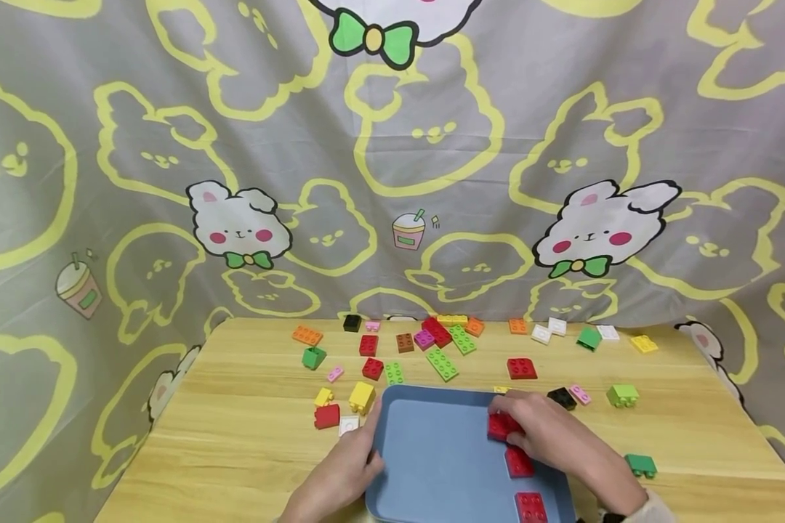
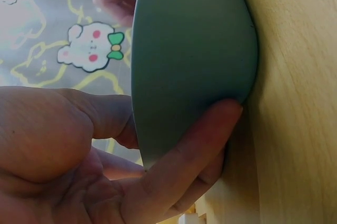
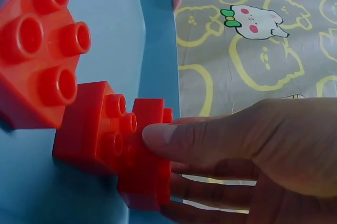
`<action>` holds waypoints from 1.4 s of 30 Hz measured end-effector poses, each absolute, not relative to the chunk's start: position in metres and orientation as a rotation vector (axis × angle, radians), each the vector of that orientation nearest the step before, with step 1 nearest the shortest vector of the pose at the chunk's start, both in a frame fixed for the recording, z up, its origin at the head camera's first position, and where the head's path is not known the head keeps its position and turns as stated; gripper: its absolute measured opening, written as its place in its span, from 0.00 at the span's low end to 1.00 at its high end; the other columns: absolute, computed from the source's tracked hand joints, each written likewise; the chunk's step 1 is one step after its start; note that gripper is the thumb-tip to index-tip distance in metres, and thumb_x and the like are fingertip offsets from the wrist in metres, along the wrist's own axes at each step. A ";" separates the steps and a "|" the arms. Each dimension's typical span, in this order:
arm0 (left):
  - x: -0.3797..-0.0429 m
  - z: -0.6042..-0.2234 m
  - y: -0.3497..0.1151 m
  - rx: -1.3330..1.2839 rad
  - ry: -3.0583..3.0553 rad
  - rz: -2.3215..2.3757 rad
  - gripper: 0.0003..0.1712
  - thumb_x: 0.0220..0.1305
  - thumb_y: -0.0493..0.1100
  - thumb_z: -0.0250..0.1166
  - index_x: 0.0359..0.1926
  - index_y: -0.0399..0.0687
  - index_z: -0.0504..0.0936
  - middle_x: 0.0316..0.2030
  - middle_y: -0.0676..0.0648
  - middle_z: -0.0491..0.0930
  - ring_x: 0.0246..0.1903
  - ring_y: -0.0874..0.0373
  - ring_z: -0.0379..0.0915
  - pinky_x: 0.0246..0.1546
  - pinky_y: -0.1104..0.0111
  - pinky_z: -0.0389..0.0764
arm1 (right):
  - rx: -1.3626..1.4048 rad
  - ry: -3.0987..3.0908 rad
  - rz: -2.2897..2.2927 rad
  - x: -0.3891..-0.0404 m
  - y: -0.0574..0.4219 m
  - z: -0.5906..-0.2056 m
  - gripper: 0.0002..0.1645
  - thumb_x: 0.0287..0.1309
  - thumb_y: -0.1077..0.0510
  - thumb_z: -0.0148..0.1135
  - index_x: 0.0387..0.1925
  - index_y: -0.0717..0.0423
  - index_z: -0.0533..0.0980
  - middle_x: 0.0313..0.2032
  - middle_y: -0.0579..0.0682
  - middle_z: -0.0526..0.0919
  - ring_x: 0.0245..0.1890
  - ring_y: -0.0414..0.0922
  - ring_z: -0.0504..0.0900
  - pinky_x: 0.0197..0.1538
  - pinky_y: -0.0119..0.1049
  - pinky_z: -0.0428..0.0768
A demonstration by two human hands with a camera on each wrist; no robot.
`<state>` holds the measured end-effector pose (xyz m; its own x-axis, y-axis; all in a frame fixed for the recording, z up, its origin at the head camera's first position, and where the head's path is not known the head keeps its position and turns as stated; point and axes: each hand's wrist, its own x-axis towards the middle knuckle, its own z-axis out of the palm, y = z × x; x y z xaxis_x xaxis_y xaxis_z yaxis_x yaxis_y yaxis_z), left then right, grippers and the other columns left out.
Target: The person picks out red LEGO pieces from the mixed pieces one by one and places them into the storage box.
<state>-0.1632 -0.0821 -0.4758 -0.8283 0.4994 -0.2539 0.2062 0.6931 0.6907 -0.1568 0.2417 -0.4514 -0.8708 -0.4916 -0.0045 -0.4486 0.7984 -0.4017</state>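
A blue-grey tray [image 1: 438, 457] lies on the table in front of me. My left hand [image 1: 341, 471] grips its left side, thumb over the rim and fingers against the outer wall [image 2: 184, 50] in the left wrist view. Over the tray's right part, my right hand [image 1: 549, 436] pinches a red toy brick [image 1: 499, 427] between thumb and fingers. In the right wrist view this brick [image 3: 142, 182] sits close beside a second red brick [image 3: 87, 129]. A third red brick [image 1: 531, 507] lies nearer me in the tray. Whether the pinched brick touches the tray floor is hard to tell.
Loose bricks of many colours lie behind the tray, among them a yellow brick [image 1: 362, 397], a red brick [image 1: 521, 368] and a lime brick [image 1: 442, 364]. A green brick [image 1: 641, 465] lies to the right. A patterned curtain [image 1: 432, 218] hangs along the table's back edge.
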 end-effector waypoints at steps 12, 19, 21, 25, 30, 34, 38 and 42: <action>-0.165 -0.476 -0.083 0.580 2.521 0.904 0.47 0.63 0.32 0.56 0.76 0.38 0.40 0.21 0.53 0.69 0.17 0.63 0.64 0.18 0.74 0.68 | -0.783 2.887 -0.614 -0.164 0.233 -0.455 0.19 0.46 0.65 0.74 0.43 0.55 0.81 0.35 0.44 0.81 0.30 0.36 0.75 0.35 0.36 0.82; -0.165 -0.478 -0.083 0.572 2.507 0.917 0.47 0.63 0.32 0.57 0.76 0.38 0.40 0.20 0.52 0.69 0.17 0.63 0.65 0.18 0.73 0.69 | -0.749 2.881 -0.599 -0.164 0.231 -0.458 0.19 0.45 0.66 0.74 0.41 0.53 0.81 0.34 0.43 0.81 0.29 0.37 0.74 0.35 0.36 0.82; -0.165 -0.479 -0.083 0.572 2.508 0.915 0.47 0.63 0.32 0.57 0.76 0.38 0.40 0.21 0.53 0.70 0.17 0.63 0.65 0.18 0.73 0.69 | -0.743 2.872 -0.586 -0.164 0.230 -0.458 0.18 0.45 0.67 0.74 0.40 0.52 0.81 0.31 0.41 0.80 0.27 0.37 0.73 0.33 0.36 0.81; -0.164 -0.478 -0.083 0.578 2.510 0.914 0.47 0.63 0.32 0.57 0.76 0.38 0.40 0.20 0.53 0.70 0.17 0.63 0.65 0.18 0.73 0.69 | -0.730 2.859 -0.553 -0.163 0.229 -0.459 0.17 0.44 0.68 0.73 0.38 0.52 0.81 0.27 0.40 0.77 0.24 0.37 0.71 0.28 0.34 0.78; -0.164 -0.478 -0.084 0.576 2.509 0.921 0.47 0.63 0.32 0.57 0.76 0.38 0.40 0.20 0.53 0.70 0.17 0.63 0.65 0.18 0.73 0.69 | -0.711 2.859 -0.532 -0.162 0.228 -0.459 0.17 0.43 0.68 0.73 0.37 0.52 0.81 0.26 0.40 0.76 0.24 0.37 0.70 0.28 0.34 0.78; -0.163 -0.478 -0.084 0.561 2.499 0.932 0.47 0.63 0.32 0.57 0.76 0.38 0.41 0.27 0.49 0.75 0.18 0.62 0.66 0.19 0.73 0.70 | -0.691 2.851 -0.524 -0.161 0.227 -0.459 0.17 0.44 0.69 0.73 0.36 0.52 0.80 0.25 0.40 0.74 0.24 0.37 0.70 0.27 0.34 0.77; -0.162 -0.477 -0.084 0.547 2.489 0.941 0.47 0.63 0.32 0.57 0.76 0.38 0.41 0.30 0.50 0.76 0.18 0.62 0.66 0.19 0.73 0.70 | -0.685 2.846 -0.552 -0.158 0.228 -0.453 0.16 0.45 0.67 0.73 0.38 0.52 0.80 0.27 0.40 0.76 0.26 0.37 0.71 0.29 0.35 0.78; -0.162 -0.476 -0.082 0.559 2.492 0.937 0.47 0.63 0.32 0.57 0.76 0.39 0.40 0.25 0.52 0.72 0.19 0.62 0.67 0.20 0.73 0.71 | -0.665 2.870 -0.646 -0.154 0.235 -0.440 0.17 0.49 0.64 0.73 0.42 0.54 0.81 0.35 0.44 0.81 0.32 0.40 0.76 0.36 0.39 0.82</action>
<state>-0.1622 -0.0824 -0.4763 -0.8317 0.5011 -0.2391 0.2192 0.6921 0.6877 -0.1541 0.2351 -0.4402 -0.8954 -0.4445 -0.0249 -0.3909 0.8118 -0.4337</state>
